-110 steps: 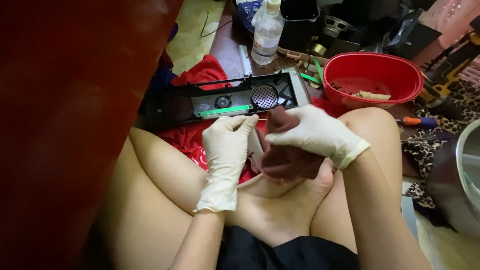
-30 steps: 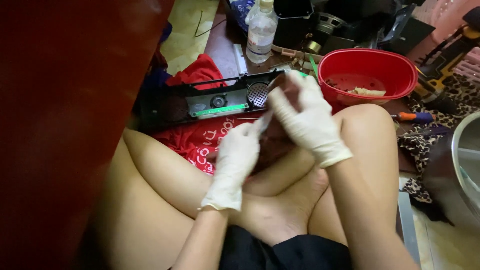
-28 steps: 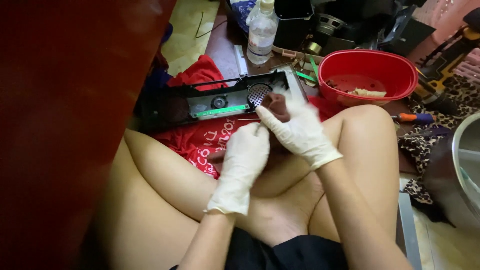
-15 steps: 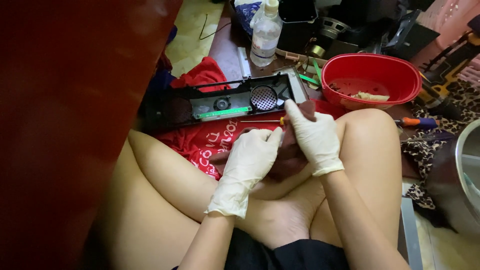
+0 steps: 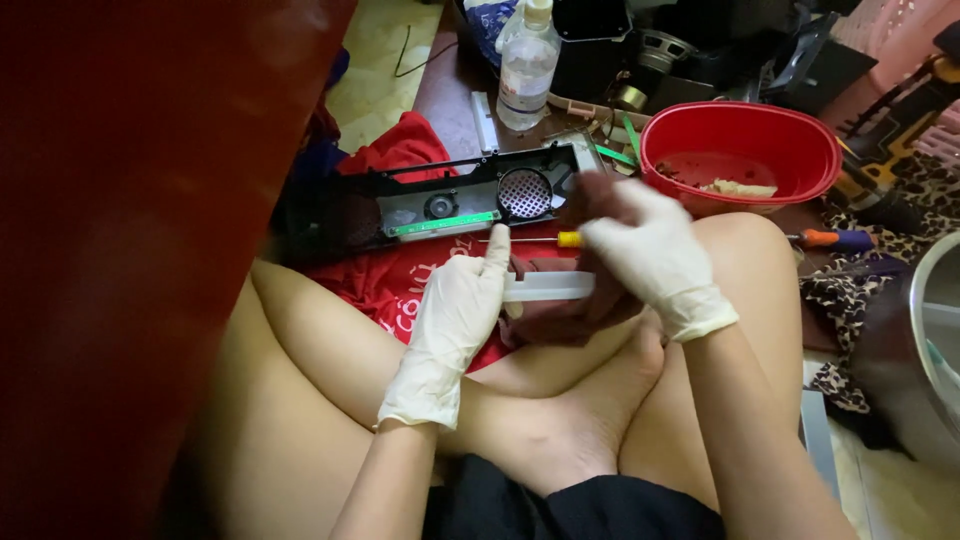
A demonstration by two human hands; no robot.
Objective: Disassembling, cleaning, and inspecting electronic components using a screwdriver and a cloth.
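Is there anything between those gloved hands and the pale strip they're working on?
Partly. The left hand grips the pale strip directly, with only its glove between. The right hand presses a dark brown cloth against it, so that cloth lies between that hand and the strip.

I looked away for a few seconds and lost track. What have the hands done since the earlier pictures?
The right hand, raised toward the black panel a second ago, has come back down onto the dark cloth. The left hand now steadies a pale strip against that cloth. The panel, red bowl and bottle stayed put.
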